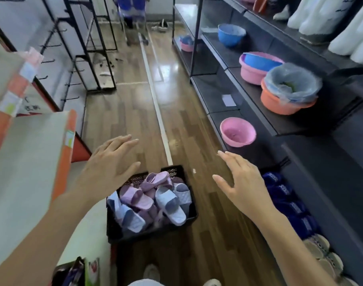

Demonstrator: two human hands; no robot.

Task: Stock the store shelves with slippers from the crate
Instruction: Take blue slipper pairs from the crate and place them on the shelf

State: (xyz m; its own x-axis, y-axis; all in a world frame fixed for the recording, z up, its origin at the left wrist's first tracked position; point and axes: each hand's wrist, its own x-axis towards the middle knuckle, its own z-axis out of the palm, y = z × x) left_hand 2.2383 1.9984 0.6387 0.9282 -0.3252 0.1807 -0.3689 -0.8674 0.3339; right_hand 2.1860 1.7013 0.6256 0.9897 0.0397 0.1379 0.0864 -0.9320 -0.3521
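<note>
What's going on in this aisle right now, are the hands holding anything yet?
Not yet. A person stands over a black crate on the wood floor, piled with purple and light blue slippers. The left hand and right hand hover above it, open and empty. Dark blue slippers already line the bottom dark shelf on the right; plastic basins sit on the shelves above.

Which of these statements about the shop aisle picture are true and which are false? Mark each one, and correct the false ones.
1. Both hands are empty. True: the left hand and right hand hold nothing.
2. The crate is empty. False: it holds purple and blue slippers.
3. The crate stands on a shelf. False: it stands on the wooden floor.
4. A pink basin sits on the dark shelving at right. True.
</note>
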